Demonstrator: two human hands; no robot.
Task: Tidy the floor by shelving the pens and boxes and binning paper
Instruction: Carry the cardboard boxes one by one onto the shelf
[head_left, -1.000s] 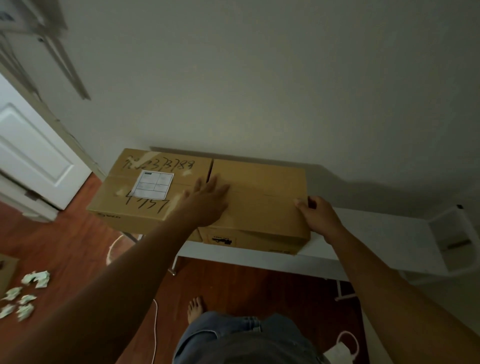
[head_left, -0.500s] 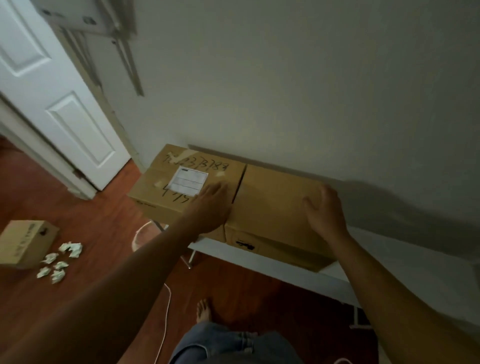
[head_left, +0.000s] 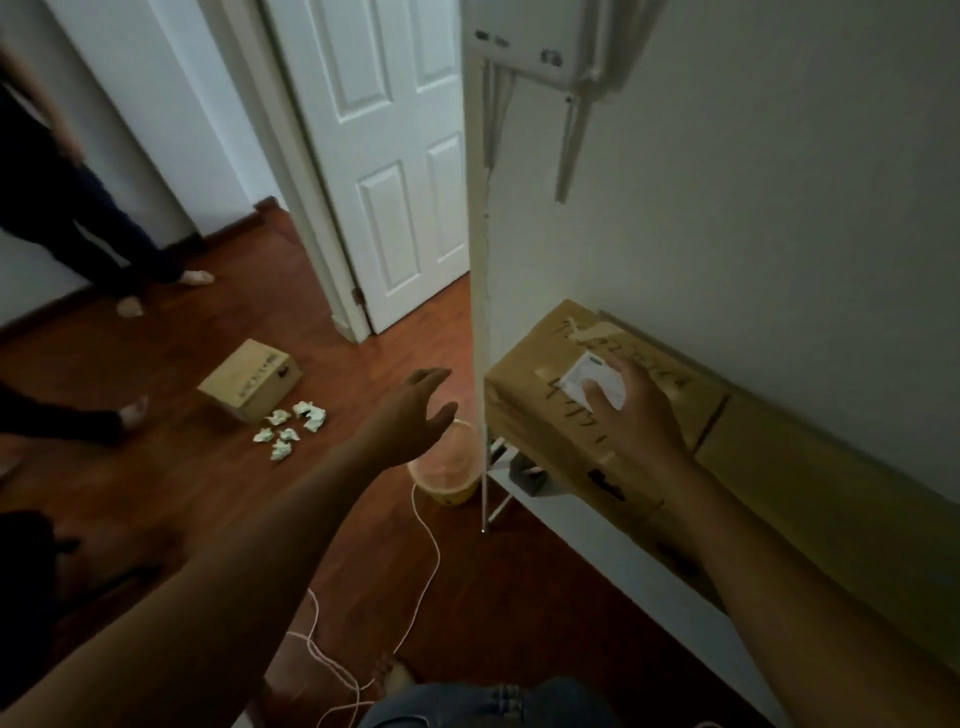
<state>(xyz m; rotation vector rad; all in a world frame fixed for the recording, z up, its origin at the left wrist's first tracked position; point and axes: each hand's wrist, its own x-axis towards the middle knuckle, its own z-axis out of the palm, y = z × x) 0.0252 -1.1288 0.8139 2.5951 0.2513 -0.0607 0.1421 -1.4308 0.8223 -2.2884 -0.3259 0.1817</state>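
Boxes on the white shelf: one large cardboard box with a white label and handwriting sits at the shelf's left end against the wall; a second shelved box adjoins it on the right. The right hand lies flat on the labelled box's top, fingers spread over the label, gripping nothing.

The left hand is free in the air, fingers loosely splayed and empty, extended toward the far left.

Remaining items on the floor: a small cardboard box lying far and to the left of the left hand, well apart from it, its long axis running diagonally from near left to far right. Crumpled paper balls lie clustered just beside the box's near right side. A round bin stands near the shelf's left leg, below the left hand.

Assessment: the left hand is clearly the nearer to the small box and papers; the right is occupied at the shelf. Pens cannot be made out. Another person's legs stand at far left.
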